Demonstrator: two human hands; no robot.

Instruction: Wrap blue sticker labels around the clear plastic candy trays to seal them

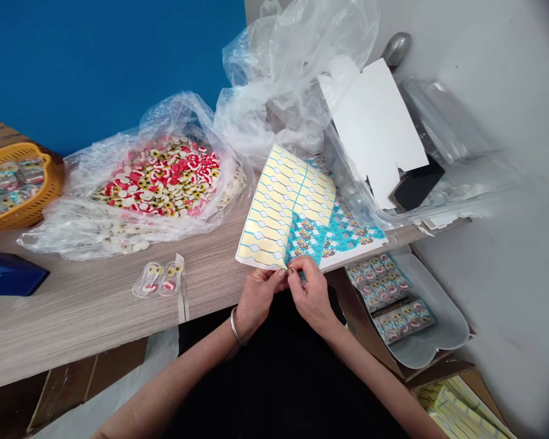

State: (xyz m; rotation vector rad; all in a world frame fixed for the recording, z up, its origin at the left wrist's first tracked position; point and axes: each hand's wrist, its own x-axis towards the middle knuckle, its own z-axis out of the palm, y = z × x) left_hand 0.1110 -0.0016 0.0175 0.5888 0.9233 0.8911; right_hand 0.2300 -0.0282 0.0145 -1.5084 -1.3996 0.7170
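Observation:
A sticker sheet (287, 207) lies at the table's front edge, its yellow backing partly bared and blue printed stickers (343, 231) showing below and to the right. My left hand (258, 292) pinches the sheet's lower corner. My right hand (311, 292) meets it there, fingers pinched on a small sticker at the sheet's edge. Both hands touch each other at the fingertips. To the left, a small clear blister pack (159, 280) holding two eye-shaped sweets rests on the wood.
An open plastic bag of red, white and yellow sweets (162, 177) sits behind. An orange basket (25, 183) stands far left, a blue object (9, 274) below it. Crumpled plastic (283, 73), white card (375, 122) and a box of packed sweets (393, 299) lie right.

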